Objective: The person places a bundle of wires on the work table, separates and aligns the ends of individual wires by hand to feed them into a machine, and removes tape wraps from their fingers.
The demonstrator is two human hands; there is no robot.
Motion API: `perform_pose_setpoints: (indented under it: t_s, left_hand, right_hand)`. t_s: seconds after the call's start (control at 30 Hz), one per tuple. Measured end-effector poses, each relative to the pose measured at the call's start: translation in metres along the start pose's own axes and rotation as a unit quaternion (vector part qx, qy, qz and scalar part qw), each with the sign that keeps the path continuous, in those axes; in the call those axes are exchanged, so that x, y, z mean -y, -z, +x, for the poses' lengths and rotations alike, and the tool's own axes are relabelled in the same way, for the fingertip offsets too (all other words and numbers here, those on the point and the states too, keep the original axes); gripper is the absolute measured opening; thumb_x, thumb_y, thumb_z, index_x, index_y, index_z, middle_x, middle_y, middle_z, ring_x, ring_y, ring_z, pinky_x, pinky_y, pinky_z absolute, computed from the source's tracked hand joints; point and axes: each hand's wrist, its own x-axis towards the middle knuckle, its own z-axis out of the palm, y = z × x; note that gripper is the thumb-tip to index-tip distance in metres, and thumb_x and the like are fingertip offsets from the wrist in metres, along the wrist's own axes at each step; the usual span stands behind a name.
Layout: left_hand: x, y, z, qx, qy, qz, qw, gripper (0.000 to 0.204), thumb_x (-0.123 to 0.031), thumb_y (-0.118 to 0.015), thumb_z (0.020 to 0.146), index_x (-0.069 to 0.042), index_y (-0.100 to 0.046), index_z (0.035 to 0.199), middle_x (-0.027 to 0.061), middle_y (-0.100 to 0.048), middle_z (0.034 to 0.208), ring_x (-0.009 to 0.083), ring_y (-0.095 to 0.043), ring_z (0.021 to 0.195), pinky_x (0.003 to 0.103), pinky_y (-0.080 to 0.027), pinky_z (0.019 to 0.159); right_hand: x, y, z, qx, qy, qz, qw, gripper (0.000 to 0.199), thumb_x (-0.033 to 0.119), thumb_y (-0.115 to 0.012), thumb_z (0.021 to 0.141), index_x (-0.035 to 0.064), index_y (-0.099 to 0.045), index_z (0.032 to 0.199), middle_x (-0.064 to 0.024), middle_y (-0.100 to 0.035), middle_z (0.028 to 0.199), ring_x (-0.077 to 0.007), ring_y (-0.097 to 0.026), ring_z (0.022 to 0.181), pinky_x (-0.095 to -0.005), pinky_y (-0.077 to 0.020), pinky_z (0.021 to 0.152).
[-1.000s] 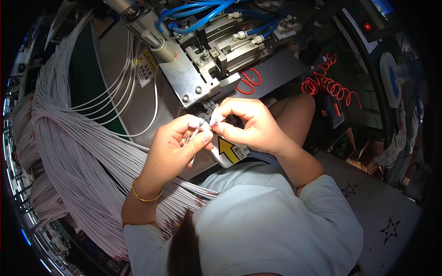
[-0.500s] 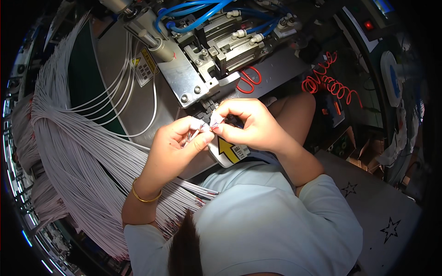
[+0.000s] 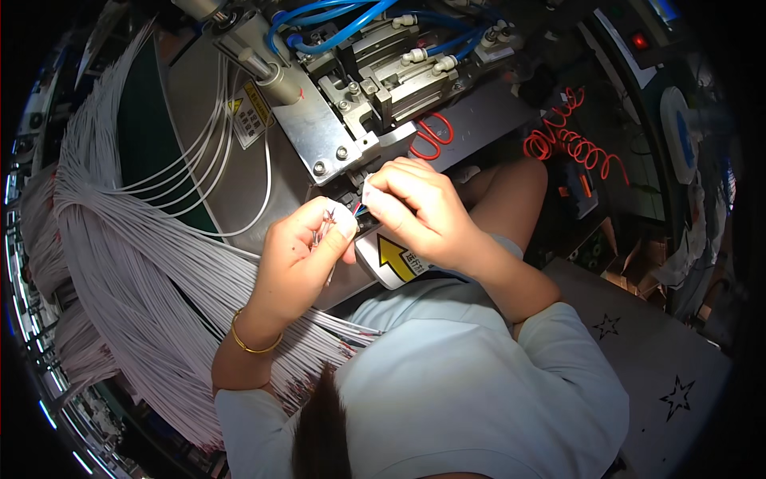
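Note:
My left hand [image 3: 297,254] is closed on the end of a thin cable, with pale wire ends showing between its fingers. My right hand [image 3: 427,211] pinches fine coloured wires [image 3: 358,209] that run between the two hands; its fingertips partly cover them. Both hands are just in front of the metal press machine [image 3: 327,148]. A large bundle of light grey cables [image 3: 152,279] lies to the left, passing beneath my left forearm, its stripped ends near my lap.
Red-handled scissors [image 3: 432,136] lie beside the machine, with blue air hoses [image 3: 339,28] above. A coiled red hose [image 3: 550,144] hangs to the right. Under my hands is a white plate with a yellow arrow [image 3: 392,259]. Several single cables [image 3: 209,160] arch up towards the machine.
My hands have moved slightly apart, and coloured wires now show between them. The right hand has turned, its fingers more curled and higher. Machine and cable bundle stay put.

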Motion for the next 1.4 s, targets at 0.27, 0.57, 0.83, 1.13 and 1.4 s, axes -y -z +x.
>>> perform_pose_setpoints:
  t_s: [0.27, 0.57, 0.83, 1.13, 1.4]
  left_hand:
    - [0.0, 0.004, 0.001, -0.005, -0.042, 0.143, 0.989, 0.007, -0.007, -0.062, 0.091, -0.002, -0.058, 0.089, -0.0008, -0.058, 0.067, 0.0036, -0.047, 0.051, 0.019, -0.036, 0.046]
    - [0.01, 0.005, -0.001, -0.062, -0.06, 0.309, 0.947, 0.011, -0.006, -0.063, 0.087, 0.001, -0.058, 0.094, 0.0168, -0.059, 0.069, 0.0298, -0.058, 0.06, 0.036, -0.044, 0.056]
    - [0.017, 0.008, 0.006, -0.103, -0.135, 0.38, 0.909, 0.012, -0.005, -0.061, 0.086, 0.002, -0.059, 0.096, 0.0212, -0.06, 0.075, 0.0403, -0.059, 0.069, 0.043, -0.046, 0.061]
    - [0.014, 0.008, 0.005, -0.087, -0.111, 0.377, 0.915, 0.011, -0.005, -0.061, 0.086, 0.003, -0.059, 0.094, 0.0213, -0.06, 0.076, 0.0398, -0.059, 0.069, 0.043, -0.045, 0.061]
    - [0.013, 0.008, 0.005, -0.089, -0.118, 0.375, 0.915, 0.01, -0.005, -0.061, 0.087, 0.003, -0.059, 0.093, 0.021, -0.059, 0.073, 0.0398, -0.058, 0.067, 0.043, -0.045, 0.06]
  right_hand:
    - [-0.007, 0.001, -0.007, -0.011, -0.061, -0.001, 0.998, 0.013, 0.009, -0.056, 0.092, -0.0013, -0.056, 0.084, -0.0093, -0.056, 0.073, -0.0211, -0.053, 0.067, -0.0315, -0.0424, 0.066]
    - [-0.033, -0.007, -0.01, 0.01, -0.13, -0.022, 0.991, 0.018, 0.014, -0.054, 0.096, -0.0003, -0.053, 0.085, -0.0085, -0.052, 0.07, -0.0159, -0.049, 0.064, -0.0287, -0.0411, 0.061]
    - [-0.04, -0.009, -0.011, 0.021, -0.124, -0.01, 0.992, 0.017, 0.015, -0.053, 0.097, 0.0007, -0.053, 0.088, -0.0086, -0.053, 0.072, -0.0196, -0.051, 0.067, -0.0313, -0.0415, 0.065]
    - [-0.04, -0.011, -0.008, -0.003, -0.067, -0.07, 0.995, 0.016, 0.014, -0.053, 0.096, 0.0014, -0.053, 0.087, -0.0095, -0.051, 0.072, -0.0238, -0.051, 0.067, -0.0343, -0.0408, 0.067]
    - [-0.036, -0.007, -0.007, -0.01, -0.041, -0.124, 0.991, 0.012, 0.013, -0.056, 0.093, 0.0022, -0.057, 0.09, -0.0099, -0.057, 0.078, -0.0266, -0.056, 0.073, -0.0365, -0.0416, 0.07]
